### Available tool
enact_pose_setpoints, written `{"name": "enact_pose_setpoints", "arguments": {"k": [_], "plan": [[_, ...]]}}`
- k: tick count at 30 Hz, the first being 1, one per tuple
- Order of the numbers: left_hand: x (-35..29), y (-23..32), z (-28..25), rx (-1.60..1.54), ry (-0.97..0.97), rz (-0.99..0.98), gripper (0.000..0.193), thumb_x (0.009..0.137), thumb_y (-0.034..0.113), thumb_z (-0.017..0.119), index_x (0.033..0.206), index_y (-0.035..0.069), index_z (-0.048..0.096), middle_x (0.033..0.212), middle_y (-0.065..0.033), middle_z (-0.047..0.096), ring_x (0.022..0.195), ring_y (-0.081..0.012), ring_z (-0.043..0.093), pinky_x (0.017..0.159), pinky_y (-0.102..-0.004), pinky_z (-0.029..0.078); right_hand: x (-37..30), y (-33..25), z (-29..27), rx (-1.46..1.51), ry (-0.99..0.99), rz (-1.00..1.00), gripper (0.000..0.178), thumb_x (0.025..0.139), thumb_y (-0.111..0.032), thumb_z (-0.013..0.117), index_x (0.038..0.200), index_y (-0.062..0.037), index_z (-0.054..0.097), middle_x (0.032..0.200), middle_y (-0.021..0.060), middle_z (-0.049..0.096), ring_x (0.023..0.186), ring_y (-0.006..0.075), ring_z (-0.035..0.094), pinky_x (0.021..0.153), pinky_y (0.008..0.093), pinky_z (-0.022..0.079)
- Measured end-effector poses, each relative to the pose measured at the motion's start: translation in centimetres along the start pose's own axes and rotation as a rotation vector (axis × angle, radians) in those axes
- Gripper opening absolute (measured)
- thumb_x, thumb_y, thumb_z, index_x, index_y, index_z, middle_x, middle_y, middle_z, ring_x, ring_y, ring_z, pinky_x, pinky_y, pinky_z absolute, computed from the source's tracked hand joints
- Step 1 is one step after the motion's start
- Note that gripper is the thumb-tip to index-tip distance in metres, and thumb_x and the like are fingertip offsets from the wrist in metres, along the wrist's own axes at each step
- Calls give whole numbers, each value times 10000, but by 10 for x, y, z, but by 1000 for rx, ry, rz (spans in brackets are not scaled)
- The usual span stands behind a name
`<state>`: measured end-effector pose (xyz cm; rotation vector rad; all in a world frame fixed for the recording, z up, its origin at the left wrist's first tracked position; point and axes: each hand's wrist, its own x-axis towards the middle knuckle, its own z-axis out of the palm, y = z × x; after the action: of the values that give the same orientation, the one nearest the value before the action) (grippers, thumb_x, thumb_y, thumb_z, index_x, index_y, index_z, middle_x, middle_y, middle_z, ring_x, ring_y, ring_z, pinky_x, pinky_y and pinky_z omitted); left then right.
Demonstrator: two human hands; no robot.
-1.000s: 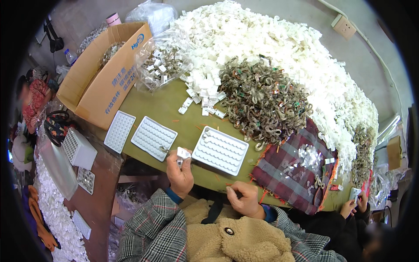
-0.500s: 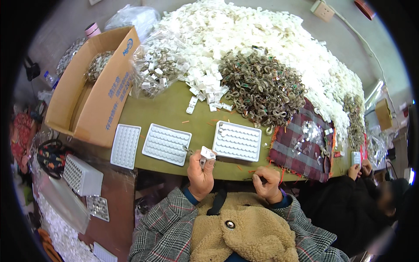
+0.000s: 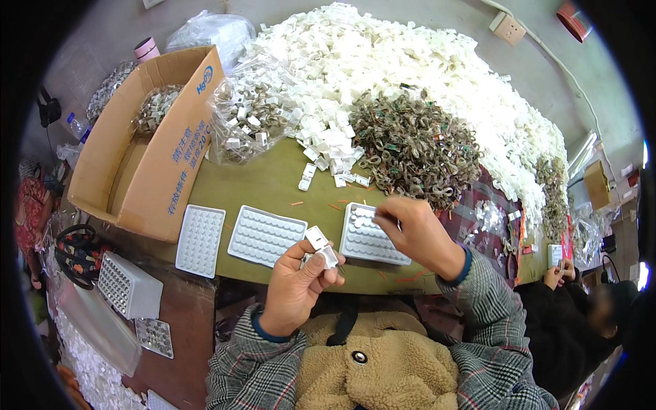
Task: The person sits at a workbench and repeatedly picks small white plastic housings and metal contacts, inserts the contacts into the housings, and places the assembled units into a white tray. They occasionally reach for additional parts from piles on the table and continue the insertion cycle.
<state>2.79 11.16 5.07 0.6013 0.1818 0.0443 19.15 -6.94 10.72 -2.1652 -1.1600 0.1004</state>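
Observation:
Between the thumb and fingers of my left hand is a small white plastic box with its hinged lid raised. My right hand hovers over the white dimpled tray, its fingers pinched together; whatever may be in them is hidden. A few small round discs sit in the tray's far left cups, beside my right fingertips. Left of my left hand lies another white dimpled tray, and farther left a third one.
A long cardboard box stands at the left. Beyond the trays are a pile of grey-brown coiled cables and a large heap of white plastic pieces. A plaid cloth lies right. Another person's hands work at the far right.
My right hand has moved from the table's front edge up and over the tray. The white box in my left hand now shows its lid raised.

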Motion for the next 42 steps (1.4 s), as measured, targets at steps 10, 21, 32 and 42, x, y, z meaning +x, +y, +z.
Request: {"name": "enact_pose_setpoints", "arguments": {"k": [10, 21, 32, 42], "plan": [[-10, 6, -5, -131, 38, -271, 240, 1040, 177, 517, 1181, -17, 523, 1016, -128, 606, 759, -118, 601, 739, -293, 592, 3, 17, -13, -83, -17, 165, 109, 819, -48, 673, 856, 53, 658, 776, 199, 647, 715, 348, 650, 652, 394, 507], [-1, -14, -1, 56, -27, -433, 238, 1014, 131, 557, 1191, -23, 519, 1027, -137, 622, 806, -153, 649, 758, -328, 608, -118, 51, -21, -53, 401, 494, 85, 812, -38, 693, 864, 25, 669, 834, 171, 665, 740, 347, 646, 657, 394, 512], [-13, -31, 14, 11, -53, -445, 240, 1015, 122, 559, 1190, -37, 521, 1050, -162, 632, 828, -138, 662, 776, -312, 615, -87, 109, 24, -500, 402, 300, 173, 823, -156, 717, 795, -51, 582, 800, 125, 594, 725, 343, 629, 635, 432, 529], [-4, -38, 30, 91, -55, -522, 253, 1022, 121, 543, 1212, -45, 517, 1051, -150, 634, 833, -138, 663, 783, -311, 617, -111, 85, -8, 291, 504, 649, 118, 811, -65, 666, 740, 16, 616, 645, 109, 633, 525, 217, 589, 520, 334, 469]]}}
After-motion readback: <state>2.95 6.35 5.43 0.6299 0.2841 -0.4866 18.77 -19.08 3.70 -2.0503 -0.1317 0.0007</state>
